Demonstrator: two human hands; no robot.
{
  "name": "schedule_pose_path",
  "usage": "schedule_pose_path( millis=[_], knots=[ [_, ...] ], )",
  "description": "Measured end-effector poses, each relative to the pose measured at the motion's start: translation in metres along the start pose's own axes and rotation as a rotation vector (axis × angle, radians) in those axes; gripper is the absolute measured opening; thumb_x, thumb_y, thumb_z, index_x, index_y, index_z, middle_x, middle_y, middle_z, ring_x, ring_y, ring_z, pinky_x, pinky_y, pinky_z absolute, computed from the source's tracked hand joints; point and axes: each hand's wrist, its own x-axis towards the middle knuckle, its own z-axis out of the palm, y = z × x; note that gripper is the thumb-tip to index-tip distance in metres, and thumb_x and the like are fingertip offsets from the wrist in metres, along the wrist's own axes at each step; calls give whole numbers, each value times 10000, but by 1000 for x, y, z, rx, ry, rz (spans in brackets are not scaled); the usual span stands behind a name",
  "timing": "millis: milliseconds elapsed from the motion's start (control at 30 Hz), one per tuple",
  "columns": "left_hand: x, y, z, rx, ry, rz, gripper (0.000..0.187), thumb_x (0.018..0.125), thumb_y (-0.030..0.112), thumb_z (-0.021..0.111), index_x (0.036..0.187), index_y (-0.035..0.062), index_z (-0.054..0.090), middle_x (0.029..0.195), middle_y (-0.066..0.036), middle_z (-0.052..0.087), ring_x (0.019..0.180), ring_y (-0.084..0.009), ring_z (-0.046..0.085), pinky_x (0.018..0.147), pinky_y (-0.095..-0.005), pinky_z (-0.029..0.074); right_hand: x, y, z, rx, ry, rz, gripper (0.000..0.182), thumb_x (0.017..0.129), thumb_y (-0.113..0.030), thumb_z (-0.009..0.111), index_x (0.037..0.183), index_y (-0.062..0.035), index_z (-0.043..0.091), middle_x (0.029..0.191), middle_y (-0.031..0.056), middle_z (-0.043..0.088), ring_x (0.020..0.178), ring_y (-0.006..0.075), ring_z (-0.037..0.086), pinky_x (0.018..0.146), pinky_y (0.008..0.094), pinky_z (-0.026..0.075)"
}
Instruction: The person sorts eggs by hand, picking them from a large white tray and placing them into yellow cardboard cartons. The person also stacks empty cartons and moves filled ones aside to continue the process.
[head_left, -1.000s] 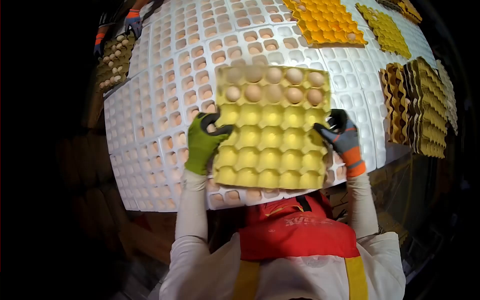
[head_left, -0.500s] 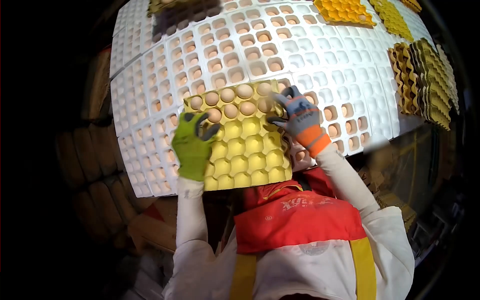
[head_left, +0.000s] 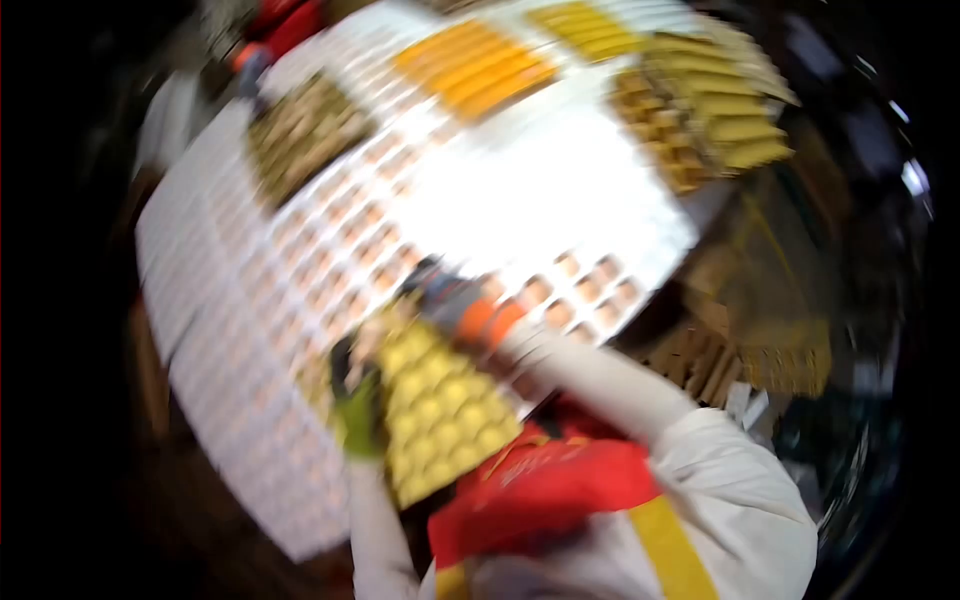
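Note:
A yellow egg tray [head_left: 450,410] lies tilted in front of me over the near edge of the white pocketed surface. Pale brown eggs [head_left: 372,338] sit in its far rows; its nearer cups hold none. My left hand [head_left: 357,405], in a green glove with dark fingertips, is at the tray's left side beside those eggs. Motion blur hides whether its fingers grip one. My right hand [head_left: 452,303], in a grey glove with an orange cuff, reaches over the tray's far right corner. Its fingers are smeared, so their hold cannot be made out.
Many eggs stand in the white pocketed panels [head_left: 240,400]. An olive tray [head_left: 308,135] lies far left, near another person's gloved hand [head_left: 252,75]. An orange tray [head_left: 475,68], a yellow tray [head_left: 585,30] and stacked trays [head_left: 715,105] are at the back and right.
The view has swung and blurred, with the surface now appearing turned and more of the far side showing. The left hand sits closer to the tray's eggs; the right stays near its far right corner.

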Motion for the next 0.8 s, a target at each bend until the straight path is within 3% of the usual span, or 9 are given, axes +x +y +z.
schedule_pose_path(
  millis=[67,133,167,200,233,300,367,500,800],
  knots=[
    [21,7,-16,-18,-132,44,351,983,271,598,1279,83,590,935,-32,657,587,-80,478,504,-231,395,24,12,73,-472,-59,45,436,849,-109,569,1239,80,622,603,84,595,517,260,587,445,467,412],
    [12,48,5,-95,29,-145,288,939,250,649,1146,51,662,953,-114,693,605,-187,532,580,-355,468,26,-29,29,-687,-76,30,485,843,-92,589,1294,88,609,880,148,730,534,247,593,416,425,392],
    [40,25,-34,215,-180,-25,390,984,248,624,1328,70,575,1187,-181,629,730,-156,590,607,-271,501,33,-37,7,-724,-223,16,461,853,-106,590,1300,4,621,1130,168,637,670,268,617,447,419,427],
    [82,-11,-54,662,-271,652,352,930,90,667,1262,21,575,1088,-159,656,817,-204,644,654,-313,550,40,-46,-11,-751,-370,-2,446,863,-121,591,1306,-81,633,1381,187,544,806,290,641,478,414,462],
    [81,6,-39,596,-264,517,353,910,94,689,1235,16,580,1067,-159,661,828,-223,654,672,-324,556,44,-55,-10,-662,-475,136,386,878,-132,587,1248,-182,684,1567,165,404,961,316,644,527,430,501],
    [61,38,-4,458,-256,228,359,870,104,733,1183,4,589,1023,-158,671,851,-261,674,709,-344,569,42,-49,6,-622,-422,152,340,871,-143,607,1198,-188,690,1535,155,422,961,317,647,548,431,511],
    [56,66,23,1371,-254,223,484,772,205,840,1173,38,625,1215,-208,605,962,-303,666,767,-376,559,38,-46,4,-599,-395,149,320,867,-155,617,1178,-187,688,1513,152,432,961,319,648,561,433,515],
    [49,38,20,1491,-85,555,490,826,246,795,1269,105,643,1252,-212,599,1009,-364,652,815,-420,558,36,-45,2,-573,-354,151,282,859,-179,638,1137,-185,684,1470,146,450,962,323,651,586,437,524],
    [40,58,25,1398,-171,474,470,820,255,818,1198,39,642,1142,-162,636,961,-299,665,820,-379,539,21,-51,-30,-337,-332,204,306,792,-333,729,1025,-162,629,1267,142,490,969,346,657,672,467,543]
  ],
)
